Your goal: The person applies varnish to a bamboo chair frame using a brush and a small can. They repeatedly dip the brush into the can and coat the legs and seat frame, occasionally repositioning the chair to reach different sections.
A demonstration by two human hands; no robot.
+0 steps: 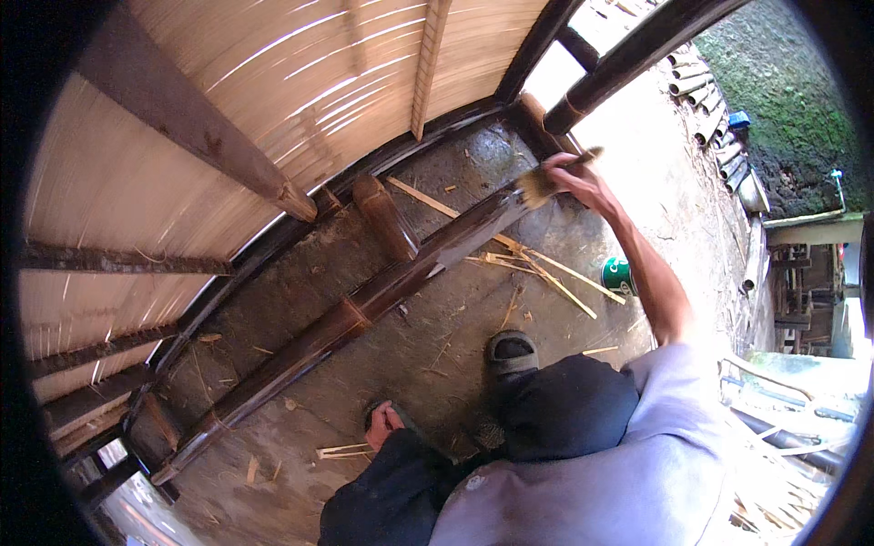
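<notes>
A brush point(535, 188) was gripped in the closed fingers of the right hand point(574, 178), its bristles held at the far right part of a dark bamboo pole point(314, 349); the pole was laid slantwise from near left to far right, most of its length to the hand's left; the left hand could not be made out, nor its state told.

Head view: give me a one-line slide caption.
Right hand holding a brush at a dark bamboo pole, a green can nearby.
</notes>
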